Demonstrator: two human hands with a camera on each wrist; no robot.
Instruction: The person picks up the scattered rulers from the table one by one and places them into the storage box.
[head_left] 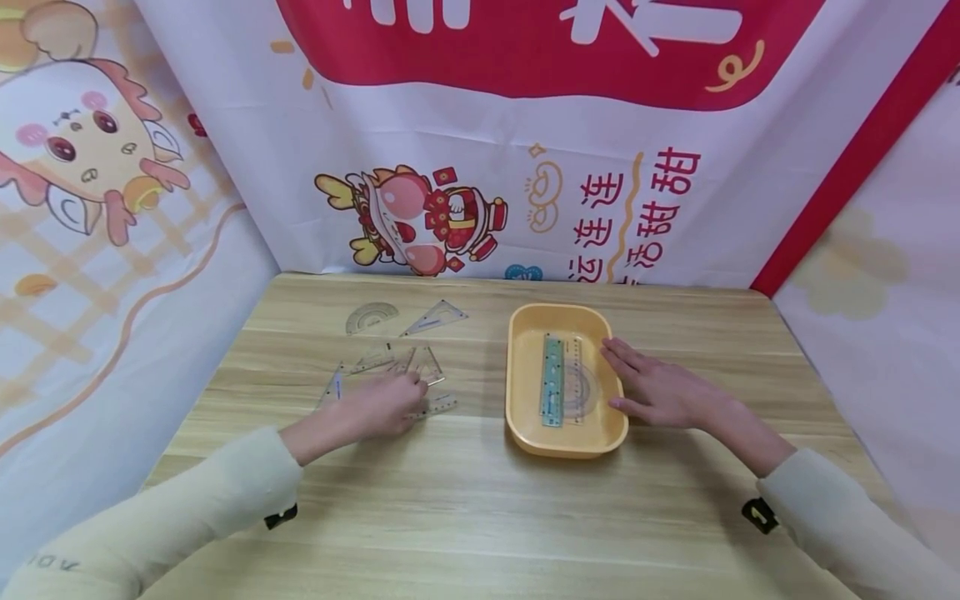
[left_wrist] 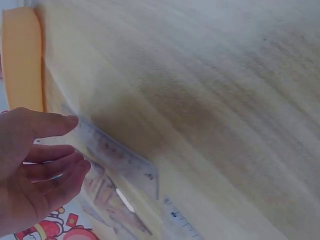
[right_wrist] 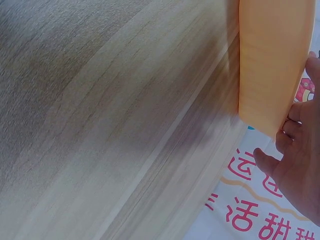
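Observation:
My left hand [head_left: 386,404] reaches down over the left group of clear drawing tools. A clear plastic ruler [head_left: 438,406] lies by its fingers. In the left wrist view, thumb and fingers stand apart at the far end of that ruler [left_wrist: 120,157]. A set square [head_left: 425,364] lies just beyond the hand, and another set square [head_left: 332,387] is partly hidden by it. My right hand [head_left: 663,392] rests its outstretched fingers on the right rim of a yellow plastic tray [head_left: 566,442]. Inside lie a green ruler [head_left: 552,379], a clear ruler [head_left: 577,350] and a clear protractor [head_left: 585,390].
Farther back on the wooden table [head_left: 450,517] lie a protractor [head_left: 371,315] and a set square [head_left: 438,317], with a smaller set square [head_left: 372,358] nearer. A printed cloth [head_left: 450,108] hangs behind the table's back edge.

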